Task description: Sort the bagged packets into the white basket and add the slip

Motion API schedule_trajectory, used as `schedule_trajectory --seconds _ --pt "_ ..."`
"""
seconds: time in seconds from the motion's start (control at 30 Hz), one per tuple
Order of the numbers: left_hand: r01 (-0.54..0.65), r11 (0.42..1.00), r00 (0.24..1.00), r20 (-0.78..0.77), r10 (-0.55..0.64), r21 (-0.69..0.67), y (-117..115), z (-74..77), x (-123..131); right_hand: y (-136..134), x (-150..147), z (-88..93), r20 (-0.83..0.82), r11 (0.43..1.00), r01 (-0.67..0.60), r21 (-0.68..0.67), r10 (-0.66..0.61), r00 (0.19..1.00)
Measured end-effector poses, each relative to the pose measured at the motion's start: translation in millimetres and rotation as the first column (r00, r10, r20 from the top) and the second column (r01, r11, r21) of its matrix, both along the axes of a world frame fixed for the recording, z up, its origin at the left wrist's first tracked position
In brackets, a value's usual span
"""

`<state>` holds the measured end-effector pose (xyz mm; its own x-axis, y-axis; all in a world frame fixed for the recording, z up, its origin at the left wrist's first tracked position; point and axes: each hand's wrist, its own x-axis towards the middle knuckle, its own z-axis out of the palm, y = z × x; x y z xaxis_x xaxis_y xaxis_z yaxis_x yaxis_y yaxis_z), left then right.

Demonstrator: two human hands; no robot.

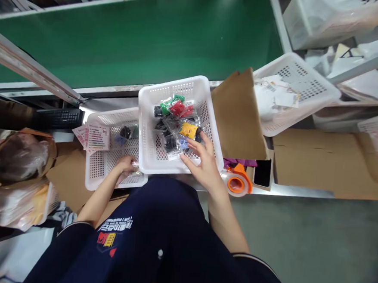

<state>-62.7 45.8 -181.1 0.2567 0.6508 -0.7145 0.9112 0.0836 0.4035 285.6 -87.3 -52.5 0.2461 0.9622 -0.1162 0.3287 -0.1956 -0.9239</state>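
A white plastic basket (213, 139) in front of me holds several small clear bags with black, green, red, blue and yellow contents. My right hand (203, 162) reaches over its near right side, fingers apart, close to the yellow packet (188, 130) and a blue packet (183, 143). Whether the fingertips touch them I cannot tell. To the left is a second white basket (92, 173), partly under the first, with a few dark packets (125, 132) inside. There my left hand (126, 166) is closed on a shiny clear plastic packet (136, 169), mostly hidden.
Pink printed cards (97, 137) lie over the left basket's rim. A tape dispenser (238, 182) with orange parts and an open cardboard box (239, 119) stand at right. Beyond runs a green conveyor belt (157, 36). Another white basket (309, 89) holds white labels.
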Motion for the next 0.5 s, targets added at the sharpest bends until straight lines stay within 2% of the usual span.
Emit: schedule_trajectory --seconds 0.07,0.13,0.2,0.23,0.3,0.37,0.47,0.5 --pt "-0.097 0.995 0.991 0.092 0.096 0.008 -1 10.1 -6 -3 2 2.4 0.007 1.0 0.009 -0.006 -0.009 1.0" --pt "-0.208 0.978 0.963 0.174 0.204 0.008 -1 27.0 -16 -4 6 4.4 0.012 1.0 0.021 -0.006 -0.021 1.0" --pt "-0.384 0.923 0.883 0.303 0.359 0.024 1 50.5 -27 -3 7 6.7 -0.016 1.0 0.015 0.0 -0.015 1.0" --pt "-0.503 0.864 0.797 0.399 0.454 0.021 3 64.1 -33 0 6 8.0 -0.043 1.0 -0.002 0.006 0.002 0.999" --pt "-0.707 0.707 0.564 0.587 0.581 -0.021 5 91.9 -39 8 -2 10.6 -0.1 0.997 -0.066 0.031 0.069 0.993" --pt "-0.804 0.578 0.32 0.718 0.619 -0.14 5 115.9 -36 19 -17 12.8 -0.162 0.985 -0.157 0.068 0.167 0.973" --pt "-0.794 0.507 0.077 0.771 0.632 -0.336 -1 135.4 -12 40 -50 14.8 -0.321 0.951 -0.289 0.112 0.31 0.895" --pt "-0.777 0.497 0.031 0.766 0.642 -0.385 -5 137.2 0 46 -61 15.3 -0.38 0.941 -0.317 0.119 0.339 0.861"
